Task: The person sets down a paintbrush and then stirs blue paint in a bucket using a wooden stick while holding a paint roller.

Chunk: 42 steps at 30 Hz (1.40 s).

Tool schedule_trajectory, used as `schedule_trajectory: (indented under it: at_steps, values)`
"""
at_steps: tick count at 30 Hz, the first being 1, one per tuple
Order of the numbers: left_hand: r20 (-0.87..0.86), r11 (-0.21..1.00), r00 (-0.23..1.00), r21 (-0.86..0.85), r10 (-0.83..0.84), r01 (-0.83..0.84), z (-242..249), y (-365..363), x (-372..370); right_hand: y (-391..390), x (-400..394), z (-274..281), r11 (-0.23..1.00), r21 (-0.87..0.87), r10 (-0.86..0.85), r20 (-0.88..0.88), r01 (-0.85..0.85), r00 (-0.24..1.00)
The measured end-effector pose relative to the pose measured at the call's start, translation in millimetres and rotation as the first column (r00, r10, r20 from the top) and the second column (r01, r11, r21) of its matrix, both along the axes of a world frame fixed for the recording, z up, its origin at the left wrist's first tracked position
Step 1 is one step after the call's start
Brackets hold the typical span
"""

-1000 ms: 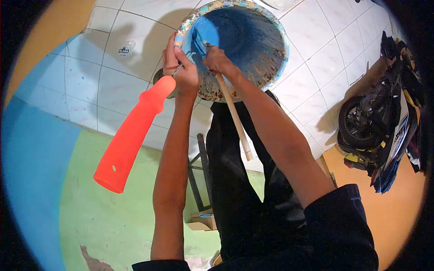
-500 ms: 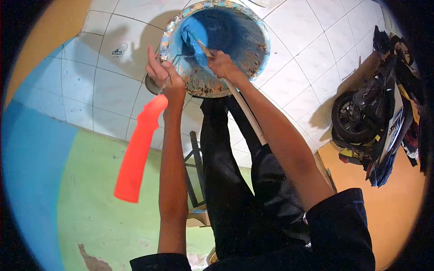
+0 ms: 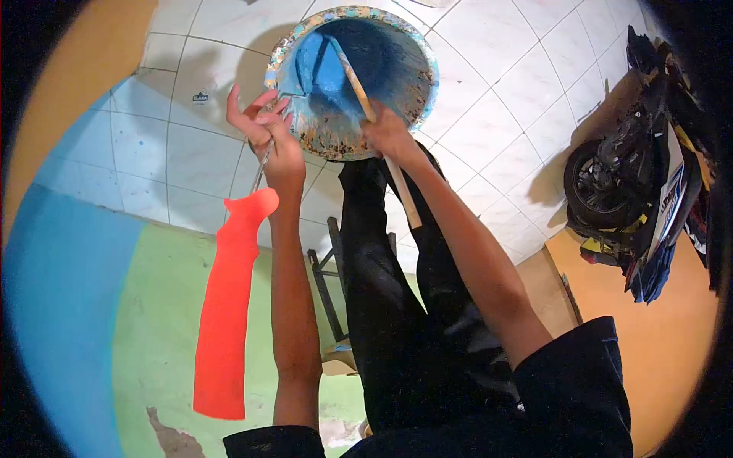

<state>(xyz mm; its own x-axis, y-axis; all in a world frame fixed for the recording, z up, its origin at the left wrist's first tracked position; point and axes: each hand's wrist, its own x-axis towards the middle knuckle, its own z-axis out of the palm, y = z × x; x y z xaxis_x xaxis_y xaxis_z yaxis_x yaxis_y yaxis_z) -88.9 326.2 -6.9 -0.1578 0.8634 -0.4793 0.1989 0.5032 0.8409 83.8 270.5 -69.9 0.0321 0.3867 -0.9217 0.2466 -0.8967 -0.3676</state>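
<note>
A round tub (image 3: 305, 141) with a paint-spattered rim holds blue paint (image 3: 324, 72). My right hand (image 3: 391, 136) is closed around a pale wooden stick (image 3: 351, 76), whose far end reaches into the blue paint. At the tub's left edge my left hand (image 3: 271, 141) holds the metal rod of a paint roller between thumb and fingers, some fingers spread. The roller's bright red-orange handle (image 3: 225, 313) points back toward me. The roller's blue head (image 3: 308, 65) lies inside the tub against its left wall.
A motorcycle (image 3: 603, 187) stands on the tiled floor (image 3: 489, 99) at the right. A dark metal stand (image 3: 328, 282) is beside my legs. Walls painted blue, green (image 3: 168, 305) and orange (image 3: 618, 359) border the floor.
The red-orange handle has swung lower and looks larger. My right hand has moved slightly toward me with the stick, which stands steeper. The tub appears shifted a little left in view.
</note>
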Motion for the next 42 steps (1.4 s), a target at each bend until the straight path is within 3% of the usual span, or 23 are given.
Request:
schedule_trajectory:
  at_steps: [2,4,6,11,16,18,20,22,23,26,28,29,32,33,35,38,40,41,42]
  values:
    - [0.026,1.0,1.0,0.019,0.009,-0.01,5,12,10,-14,9,24,0.995,-0.026,0.098,0.03,-0.097,0.995]
    - [0.054,0.999,0.998,0.035,0.015,-0.017,12,26,19,-21,17,55,0.996,-0.044,0.084,0.034,-0.082,0.996]
    - [0.016,0.996,0.997,0.047,-0.08,0.079,18,39,27,-33,25,74,0.996,-0.063,0.065,0.04,-0.063,0.997]
    - [0.107,0.991,0.986,0.041,-0.128,0.124,-2,56,44,-54,33,111,0.954,0.128,0.239,0.228,-0.272,0.944]
    - [0.083,0.958,0.958,0.113,-0.273,0.263,-36,59,57,-46,18,133,0.974,0.12,0.163,0.235,-0.195,0.958]
    - [0.049,0.904,0.925,0.238,-0.377,0.355,-43,62,67,-45,11,132,0.974,0.11,0.168,0.228,-0.197,0.959]
    - [0.059,0.917,0.935,0.225,-0.35,0.329,-44,64,84,-64,-2,116,0.961,0.262,0.04,0.194,-0.092,0.98]
    - [0.063,0.93,0.946,0.214,-0.319,0.3,-33,65,98,-79,-15,100,0.869,0.495,-0.11,0.2,-0.003,0.974]
    - [0.045,0.89,0.912,0.243,-0.408,0.387,-25,65,103,-86,-22,92,0.8,0.6,-0.17,0.193,0.021,0.966]
    - [0.015,0.824,0.851,0.261,-0.525,0.504,-20,57,122,-96,-37,78,0.945,0.326,-0.083,0.208,0.011,0.975]
    - [0.025,0.809,0.833,0.256,-0.553,0.529,-18,53,127,-69,-37,101,0.962,0.007,-0.272,0.069,0.273,0.96]
    - [0.07,0.804,0.818,0.252,-0.57,0.539,-23,48,129,-51,-35,116,0.914,-0.173,-0.365,0.045,0.367,0.93]
    - [0.135,0.806,0.804,0.239,-0.579,0.541,-38,39,134,-66,-39,107,0.939,-0.023,-0.342,0.069,0.344,0.937]
    - [0.176,0.818,0.799,0.151,-0.574,0.555,-37,37,133,-67,-39,108,0.942,0.026,-0.336,0.077,0.335,0.939]
    - [0.212,0.828,0.804,0.061,-0.556,0.557,-37,35,130,-69,-33,111,0.935,0.351,-0.038,0.259,-0.057,0.965]
    - [0.066,0.824,0.828,0.172,-0.557,0.54,-50,23,124,-47,-24,130,0.927,0.308,0.107,0.329,-0.214,0.938]
    - [-0.275,0.704,0.77,0.314,-0.576,0.638,-61,21,115,-34,-22,139,0.92,0.279,0.162,0.366,-0.274,0.917]
    - [-0.272,0.723,0.785,0.307,-0.556,0.619,-66,25,105,-32,-19,139,0.899,0.305,0.178,0.404,-0.315,0.898]
    - [-0.246,0.67,0.738,0.311,-0.629,0.675,-64,35,89,-29,-13,140,0.87,0.324,0.208,0.44,-0.371,0.873]
